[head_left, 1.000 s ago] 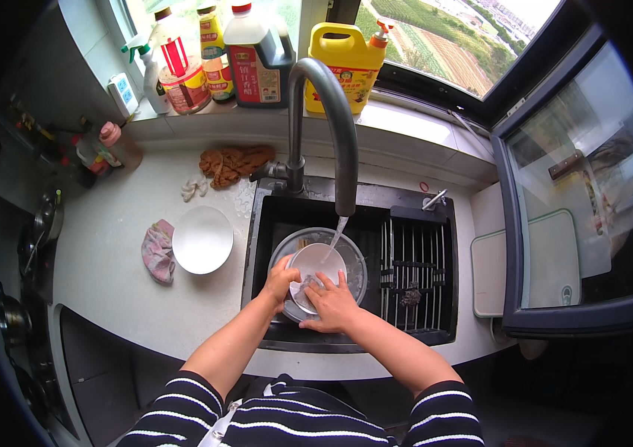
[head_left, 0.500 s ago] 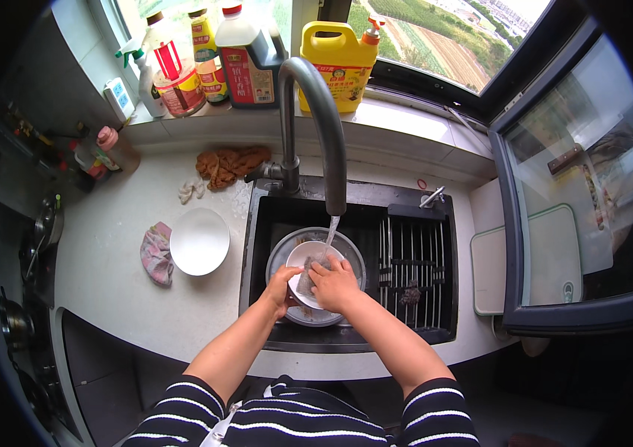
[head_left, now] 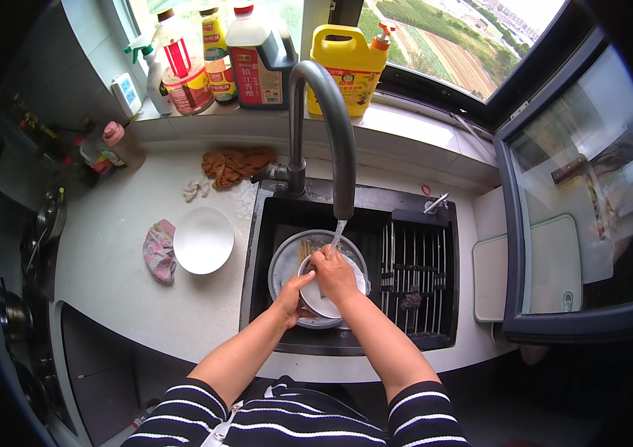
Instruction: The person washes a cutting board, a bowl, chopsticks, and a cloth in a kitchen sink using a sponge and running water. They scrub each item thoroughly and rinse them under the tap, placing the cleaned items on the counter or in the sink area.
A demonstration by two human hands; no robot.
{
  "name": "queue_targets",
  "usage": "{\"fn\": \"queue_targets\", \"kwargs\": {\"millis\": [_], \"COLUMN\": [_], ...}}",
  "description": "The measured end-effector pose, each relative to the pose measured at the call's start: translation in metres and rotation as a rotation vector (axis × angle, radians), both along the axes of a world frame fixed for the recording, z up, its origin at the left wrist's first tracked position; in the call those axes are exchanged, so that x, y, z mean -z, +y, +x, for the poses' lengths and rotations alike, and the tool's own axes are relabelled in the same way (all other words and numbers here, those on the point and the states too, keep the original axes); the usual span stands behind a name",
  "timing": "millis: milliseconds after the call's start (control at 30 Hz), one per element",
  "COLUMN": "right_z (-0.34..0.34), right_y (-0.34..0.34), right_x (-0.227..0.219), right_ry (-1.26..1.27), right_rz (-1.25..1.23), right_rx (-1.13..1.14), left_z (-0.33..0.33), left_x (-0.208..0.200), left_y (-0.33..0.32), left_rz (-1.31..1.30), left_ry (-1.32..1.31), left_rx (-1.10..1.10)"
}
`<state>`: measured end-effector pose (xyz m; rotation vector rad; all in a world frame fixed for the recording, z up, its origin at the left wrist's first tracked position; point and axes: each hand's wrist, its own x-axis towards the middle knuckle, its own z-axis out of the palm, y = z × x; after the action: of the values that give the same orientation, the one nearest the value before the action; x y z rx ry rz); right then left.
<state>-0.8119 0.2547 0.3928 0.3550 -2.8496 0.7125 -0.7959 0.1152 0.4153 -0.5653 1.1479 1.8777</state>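
Note:
Over a round grey metal basin in the black sink, my left hand grips the rim of a small white bowl, thumb on top and fingers beneath. The bowl tilts. My right hand is closed over its inside, at the far side, with fingers curled on a grey scrubbing cloth that is almost wholly hidden now. Water runs from the curved faucet onto or just beside the right hand. Pale sticks that look like chopsticks lie in the basin.
On the counter to the left stand a larger white bowl, a pink-grey cloth and a brown rag. A drying rack fills the sink's right side. Bottles and a yellow jug line the sill; an open window pane juts in at right.
My right hand has moved from the bowl's middle toward its far side, its fingers now curled and hiding the cloth. The bowl has shifted slightly right and tilted. The view has shifted a little.

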Motion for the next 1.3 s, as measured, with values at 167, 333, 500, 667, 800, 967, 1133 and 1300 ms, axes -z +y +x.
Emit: {"fn": "queue_targets", "kwargs": {"millis": [167, 333, 500, 667, 800, 967, 1133, 1300], "right_z": [0.01, 0.032, 0.062, 0.055, 0.042, 0.039, 0.044, 0.037], "right_y": [0.013, 0.01, -0.002, 0.058, 0.061, 0.061, 0.057, 0.056], "right_x": [-0.002, -0.011, -0.036, -0.043, -0.081, -0.088, -0.033, -0.017], "right_ry": [0.017, -0.558, -0.537, -0.193, -0.397, -0.654, -0.583, -0.43], "right_rz": [0.388, -0.253, -0.116, 0.363, -0.059, -1.093, -1.796, -1.68], "right_rx": [-0.016, -0.07, -0.199, -0.398, -0.426, 0.044, 0.365, 0.463], "left_z": [-0.005, -0.01, -0.011, -0.036, -0.059, -0.064, -0.051, -0.045], "left_x": [0.013, 0.04, 0.033, 0.025, 0.031, 0.02, 0.017, 0.022], "left_y": [-0.001, 0.0, -0.007, -0.029, -0.032, -0.007, -0.004, 0.0], "left_rz": [-0.045, -0.161, -0.194, -0.033, 0.205, 0.374, 0.305, -0.395], "left_ry": [0.246, 0.43, 0.183, -0.021, -0.172, 0.024, 0.108, 0.619], "left_rx": [-0.141, -0.236, -0.215, 0.148, 0.292, 0.069, -0.124, -0.134]}}
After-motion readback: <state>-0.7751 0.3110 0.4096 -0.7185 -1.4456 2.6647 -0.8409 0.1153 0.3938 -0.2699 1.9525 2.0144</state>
